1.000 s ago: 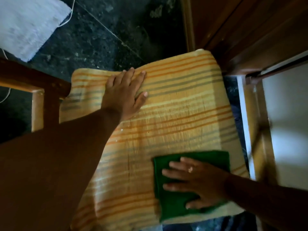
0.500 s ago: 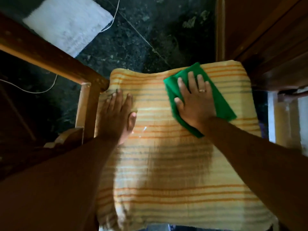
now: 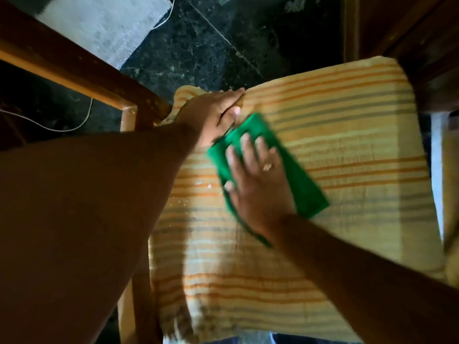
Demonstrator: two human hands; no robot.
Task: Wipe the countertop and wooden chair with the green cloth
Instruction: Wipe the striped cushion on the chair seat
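The green cloth [image 3: 301,181] lies flat on the yellow-and-orange striped seat cushion [image 3: 347,135] of the wooden chair [image 3: 74,68]. My right hand [image 3: 255,180] presses down on the cloth with fingers spread; a ring shows on one finger. My left hand [image 3: 213,112] rests flat on the cushion's far left corner, next to the chair's armrest, just touching the cloth's upper edge. The cloth is blurred from motion. No countertop is in sight.
Dark speckled floor [image 3: 223,45] lies beyond the cushion, with a white mat [image 3: 106,23] at the upper left and a thin white cord [image 3: 62,129] trailing under the armrest. Dark wooden furniture [image 3: 409,33] stands at the upper right.
My right hand has swept the green cloth from the cushion's far right toward the left and nearer, close to my left hand. My left hand shifted toward the far left corner.
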